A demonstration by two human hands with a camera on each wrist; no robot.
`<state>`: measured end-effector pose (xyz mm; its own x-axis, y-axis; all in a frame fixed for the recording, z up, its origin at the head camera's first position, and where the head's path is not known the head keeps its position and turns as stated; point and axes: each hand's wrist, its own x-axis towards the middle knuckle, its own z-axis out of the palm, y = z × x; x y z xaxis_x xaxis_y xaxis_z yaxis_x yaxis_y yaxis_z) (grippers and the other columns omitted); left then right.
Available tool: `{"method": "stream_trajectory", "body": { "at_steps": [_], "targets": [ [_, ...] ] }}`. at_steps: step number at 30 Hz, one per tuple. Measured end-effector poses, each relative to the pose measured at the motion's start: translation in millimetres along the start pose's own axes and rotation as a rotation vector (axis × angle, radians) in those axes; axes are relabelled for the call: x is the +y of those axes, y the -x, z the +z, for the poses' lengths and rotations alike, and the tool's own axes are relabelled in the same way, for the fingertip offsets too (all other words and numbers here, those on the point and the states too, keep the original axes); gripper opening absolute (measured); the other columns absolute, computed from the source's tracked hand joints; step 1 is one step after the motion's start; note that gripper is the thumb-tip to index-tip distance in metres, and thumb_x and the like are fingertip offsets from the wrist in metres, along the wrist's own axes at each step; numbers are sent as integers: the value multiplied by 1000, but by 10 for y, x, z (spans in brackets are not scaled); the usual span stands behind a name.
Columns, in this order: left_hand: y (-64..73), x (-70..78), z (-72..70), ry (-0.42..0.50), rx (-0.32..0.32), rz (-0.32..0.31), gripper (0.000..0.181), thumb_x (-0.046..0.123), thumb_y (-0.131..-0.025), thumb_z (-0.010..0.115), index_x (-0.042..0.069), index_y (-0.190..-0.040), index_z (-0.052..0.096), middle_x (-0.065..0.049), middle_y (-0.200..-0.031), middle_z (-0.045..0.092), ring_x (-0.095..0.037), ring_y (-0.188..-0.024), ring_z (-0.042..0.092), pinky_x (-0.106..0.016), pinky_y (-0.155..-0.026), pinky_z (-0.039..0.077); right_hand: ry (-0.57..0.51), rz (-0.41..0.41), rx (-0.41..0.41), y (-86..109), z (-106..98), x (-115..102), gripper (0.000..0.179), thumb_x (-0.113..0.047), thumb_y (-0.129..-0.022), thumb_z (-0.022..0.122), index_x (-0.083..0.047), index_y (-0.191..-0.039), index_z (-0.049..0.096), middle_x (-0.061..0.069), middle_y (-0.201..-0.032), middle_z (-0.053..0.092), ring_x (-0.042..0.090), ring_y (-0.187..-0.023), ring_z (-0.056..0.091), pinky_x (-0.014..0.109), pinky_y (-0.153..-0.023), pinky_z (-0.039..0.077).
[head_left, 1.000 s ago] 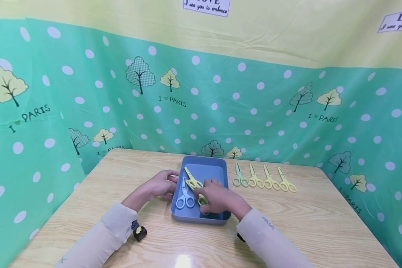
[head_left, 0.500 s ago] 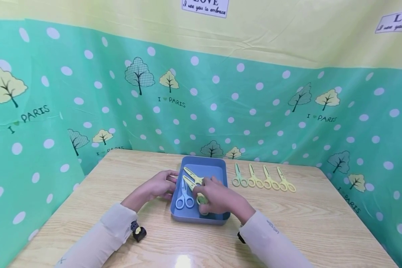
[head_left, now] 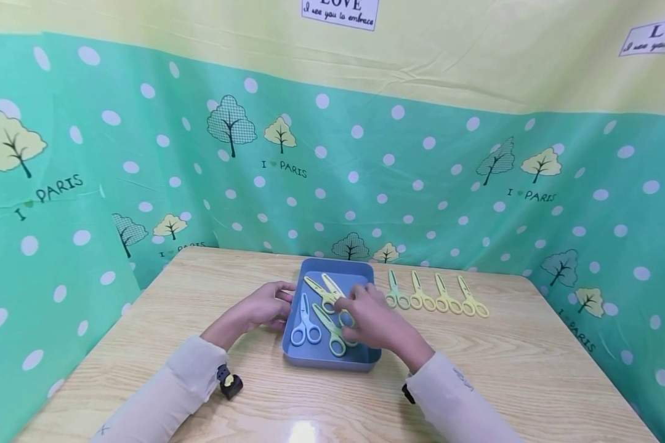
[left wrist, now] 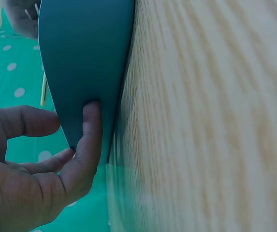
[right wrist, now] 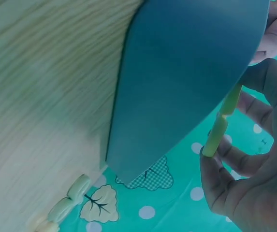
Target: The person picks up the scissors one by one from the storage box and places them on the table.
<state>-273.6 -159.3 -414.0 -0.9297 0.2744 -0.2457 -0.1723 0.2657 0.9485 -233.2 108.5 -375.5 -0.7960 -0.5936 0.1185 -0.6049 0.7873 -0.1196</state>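
Observation:
My right hand (head_left: 374, 320) pinches yellow scissors (head_left: 331, 284) by the handles above the blue tray (head_left: 332, 364), blades pointing away. In the right wrist view the handles (right wrist: 218, 135) sit between thumb and fingers, just past the tray wall. Inside the tray lie blue scissors (head_left: 306, 323), green scissors (head_left: 331, 331) partly behind the right hand, and another yellow pair (head_left: 314, 286) partly hidden by the held one. On the tray's left side my left hand (head_left: 265, 306) holds the wall; the left wrist view has one finger (left wrist: 92, 125) against the outer face, another at the rim.
Right of the tray, a row stands spaced out on the wooden table (head_left: 510, 363): green scissors (head_left: 396, 295) nearest the tray, then yellow scissors (head_left: 421, 298), more yellow scissors (head_left: 446, 300) and a last yellow pair (head_left: 473, 303). A polka-dot curtain (head_left: 332, 184) hangs behind.
My right hand has shifted right and slightly away from me, carrying the yellow scissors off the green pair, which now shows more fully. My left hand stays at the tray wall.

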Motion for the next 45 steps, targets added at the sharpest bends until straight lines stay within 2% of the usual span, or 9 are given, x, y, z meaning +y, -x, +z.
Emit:
{"method": "stream_trajectory", "body": {
  "at_steps": [5, 10, 15, 26, 37, 45],
  "targets": [
    [0, 2, -3, -1, -5, -1, 69, -10, -87, 56, -2, -153, 37, -24, -130, 51, -32, -100, 68, -44, -80, 63, 22, 55, 40, 31, 29, 53, 36, -25, -83, 79, -20, -119, 74, 5, -99, 53, 24, -89, 43, 35, -71, 40],
    [-9, 2, -8, 5, -5, -3, 69, -10, -87, 56, -2, -153, 37, -24, -130, 51, -32, -100, 68, -44, -79, 63, 42, 93, 120, 81, 29, 108, 36, -24, -83, 81, -17, -117, 75, 8, -96, 54, 27, -85, 44, 36, -69, 39],
    [-9, -4, -5, 0, 1, -6, 68, -10, -88, 57, -2, -153, 37, -24, -130, 52, -32, -99, 68, -43, -79, 63, 62, 149, 186, 146, 29, 148, 38, -22, -81, 82, -16, -118, 74, 11, -99, 57, 29, -87, 47, 38, -69, 43],
    [9, 11, 4, 2, 0, -5, 69, -10, -87, 57, -2, -153, 37, -24, -131, 52, -33, -101, 68, -44, -80, 63, 119, 266, 260, 309, 12, 241, 38, -22, -81, 84, -13, -117, 74, 18, -100, 60, 35, -88, 52, 40, -66, 49],
    [-1, -3, 6, -1, 4, -7, 68, -9, -88, 56, -2, -153, 36, -25, -131, 51, -33, -100, 68, -44, -80, 63, 133, 374, 184, 430, 21, 307, 32, -20, -81, 84, -8, -109, 73, 23, -91, 60, 38, -77, 54, 41, -54, 51],
    [-15, -6, 10, 2, 8, -2, 69, -10, -86, 56, -4, -152, 37, -25, -130, 52, -32, -98, 69, -44, -79, 63, 65, 415, 99, 512, 30, 350, 27, -14, -77, 83, -6, -102, 74, 21, -93, 66, 43, -86, 59, 48, -58, 56]
  ]
}}
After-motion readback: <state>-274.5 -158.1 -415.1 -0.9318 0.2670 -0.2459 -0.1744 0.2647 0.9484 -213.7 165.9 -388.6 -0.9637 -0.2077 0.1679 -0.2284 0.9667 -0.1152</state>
